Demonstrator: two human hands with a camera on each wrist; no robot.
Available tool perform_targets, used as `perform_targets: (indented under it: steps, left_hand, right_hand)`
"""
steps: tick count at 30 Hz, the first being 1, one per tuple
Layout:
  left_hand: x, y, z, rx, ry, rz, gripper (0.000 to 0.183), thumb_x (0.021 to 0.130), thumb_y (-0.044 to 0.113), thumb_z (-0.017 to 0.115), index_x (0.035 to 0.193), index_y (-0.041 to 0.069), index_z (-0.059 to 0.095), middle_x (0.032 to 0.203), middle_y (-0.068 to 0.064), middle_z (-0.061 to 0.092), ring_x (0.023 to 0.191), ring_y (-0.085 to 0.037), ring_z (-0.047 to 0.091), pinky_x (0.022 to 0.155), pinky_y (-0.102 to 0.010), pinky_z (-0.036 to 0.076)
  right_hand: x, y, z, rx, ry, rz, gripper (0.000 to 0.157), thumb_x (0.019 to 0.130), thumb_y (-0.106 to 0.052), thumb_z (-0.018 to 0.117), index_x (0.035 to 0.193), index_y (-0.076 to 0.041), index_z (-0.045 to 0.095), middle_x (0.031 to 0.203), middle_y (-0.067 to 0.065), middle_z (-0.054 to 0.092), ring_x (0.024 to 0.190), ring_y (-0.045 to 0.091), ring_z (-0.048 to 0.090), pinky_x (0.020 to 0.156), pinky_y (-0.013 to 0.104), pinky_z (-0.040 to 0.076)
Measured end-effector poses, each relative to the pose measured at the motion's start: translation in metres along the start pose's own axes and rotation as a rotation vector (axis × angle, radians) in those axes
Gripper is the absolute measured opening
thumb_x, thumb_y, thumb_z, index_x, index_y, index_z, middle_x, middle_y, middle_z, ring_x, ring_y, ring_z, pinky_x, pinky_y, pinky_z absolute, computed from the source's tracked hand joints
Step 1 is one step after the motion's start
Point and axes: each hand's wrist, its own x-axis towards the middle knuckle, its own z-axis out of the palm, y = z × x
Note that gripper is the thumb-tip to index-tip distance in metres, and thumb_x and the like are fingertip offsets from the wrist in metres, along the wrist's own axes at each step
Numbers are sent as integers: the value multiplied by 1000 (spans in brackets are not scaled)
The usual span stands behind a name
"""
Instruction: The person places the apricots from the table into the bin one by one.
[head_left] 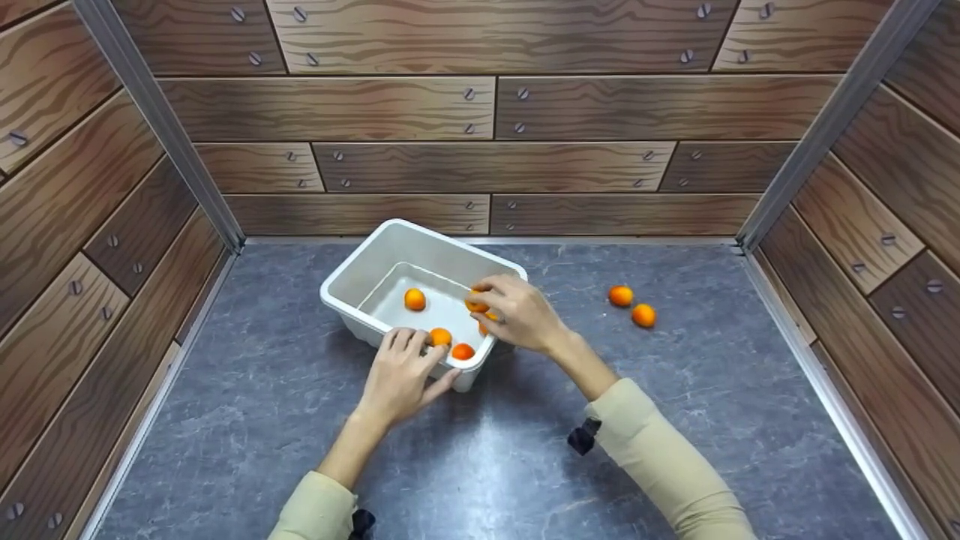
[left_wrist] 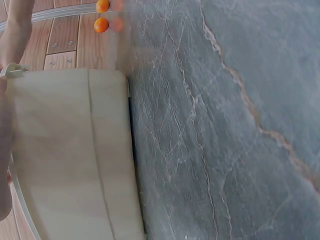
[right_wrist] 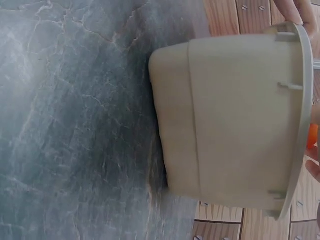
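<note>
A white plastic tub (head_left: 360,319) stands tilted in plan on the floor, with several small round orange fruits inside, one (head_left: 415,299) apart from the others. Over its near rim, my left hand (head_left: 397,379) holds on with fingers inside and thumb outside, close beside another orange fruit (head_left: 440,337). At the right side of the tub, my right hand (head_left: 521,311) pinches an orange fruit (head_left: 475,301) above the inside. In the right wrist view that fruit (right_wrist: 312,136) shows only in part behind the rim. The left wrist view shows the tub's outer wall (left_wrist: 55,150).
Two orange fruits lie on the grey marbled floor (head_left: 675,420) to the right of the tub, one (head_left: 620,295) just behind the other (head_left: 643,315). Wood-patterned walls (head_left: 585,214) with metal edging enclose the floor at the back and sides.
</note>
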Motion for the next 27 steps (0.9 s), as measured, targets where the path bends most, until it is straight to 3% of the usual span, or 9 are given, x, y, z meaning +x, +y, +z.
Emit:
perform_targets:
  steps: [7, 13, 21, 27]
  left_hand:
    - [-1, 0, -1, 10, -12, 0, 38, 96, 56, 61, 100, 19, 67, 97, -6, 64, 90, -29, 58, 87, -45, 50]
    - [0, 0, -1, 15, 6, 7, 37, 94, 56, 63, 101, 20, 67, 96, -6, 63, 90, -28, 58, 87, -46, 50]
    - [1, 0, -1, 13, 3, 2, 37, 95, 56, 63, 100, 19, 67, 96, -5, 62, 90, -28, 58, 87, -45, 50]
    - [1, 1, -1, 0, -4, -6, 37, 95, 55, 63, 102, 19, 68, 97, -6, 63, 91, -29, 58, 87, -46, 49]
  right_hand:
    - [-1, -3, 5, 7, -29, -1, 28, 87, -19, 84, 113, -10, 78, 111, 8, 77, 99, 24, 74, 91, 35, 62]
    - [-3, -1, -3, -26, -35, -12, 40, 85, -30, 84, 119, -10, 77, 113, 10, 77, 102, 25, 74, 93, 38, 62]
    - [-18, 13, -25, -155, -148, 1, 55, 91, -48, 74, 131, -10, 70, 125, 12, 75, 112, 29, 72, 97, 44, 60]
    - [-38, 26, -44, -270, -264, 58, 64, 93, -59, 67, 139, -14, 65, 132, 12, 71, 116, 32, 69, 100, 48, 57]
